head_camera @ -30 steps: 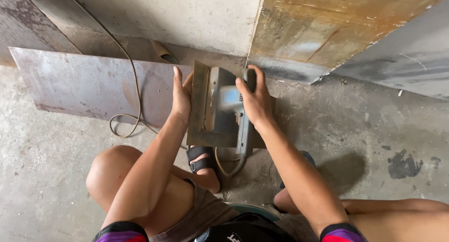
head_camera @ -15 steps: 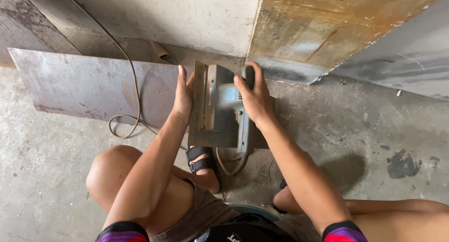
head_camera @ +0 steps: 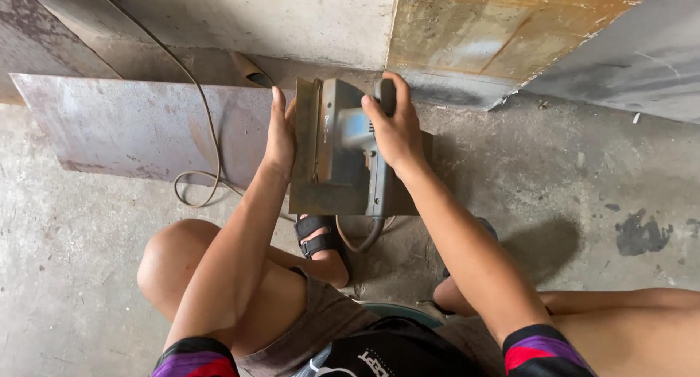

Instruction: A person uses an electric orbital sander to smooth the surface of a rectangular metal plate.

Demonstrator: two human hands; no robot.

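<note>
I squat on a concrete floor over a small rusty steel plate [head_camera: 310, 195] that lies flat in front of my knees. A grey hand-held power cutter [head_camera: 343, 147] stands on the plate. My right hand [head_camera: 397, 129] grips its dark handle from the right. My left hand [head_camera: 279, 133] lies flat with fingers together along the plate's left edge, next to the tool. The tool's cable [head_camera: 361, 238] loops down toward my sandalled foot [head_camera: 321, 247].
A long rusty metal sheet [head_camera: 146, 129] lies on the floor to the left, with a loop of cord [head_camera: 200, 176] across it. More sheets [head_camera: 496, 34] lean against the wall behind. A dark stain [head_camera: 642, 235] marks the floor at right.
The tool, the plate and both hands have shifted slightly away from me, toward the wall. My grips are unchanged.
</note>
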